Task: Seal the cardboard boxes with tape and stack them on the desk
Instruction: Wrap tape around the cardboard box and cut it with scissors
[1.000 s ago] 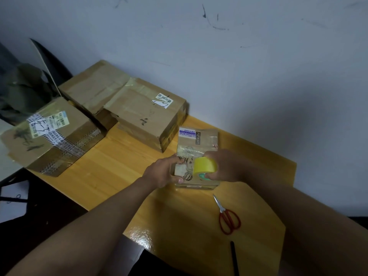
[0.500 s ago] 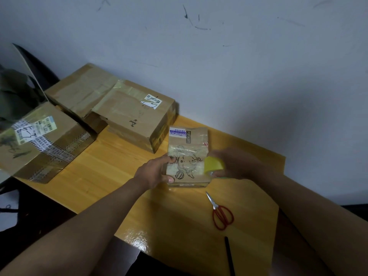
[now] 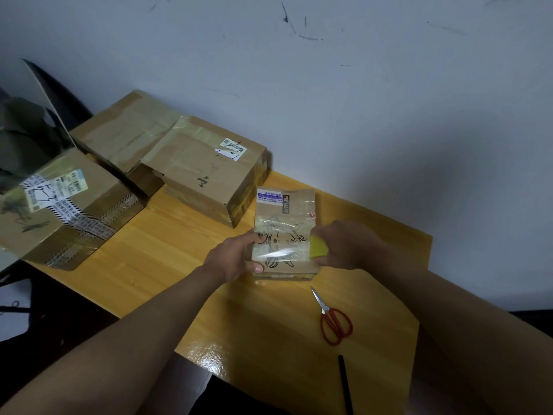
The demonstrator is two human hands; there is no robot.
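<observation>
The small printed cardboard box (image 3: pixel 284 235) lies on the desk (image 3: pixel 167 259); the left hand (image 3: pixel 239 254) grips its left edge, fingers curled, seemingly to steady it; the right hand (image 3: pixel 347 245) clasps the yellow tape roll (image 3: pixel 318 248) at the right edge, presumably drawing a strip across.

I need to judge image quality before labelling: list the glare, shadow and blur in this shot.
Head view: glare glints off the clear tape across the small box and off the desk near its front edge; a broad soft shadow darkens the wall behind the right hand; the labelled box at far left looks smeared and stretched.
</observation>
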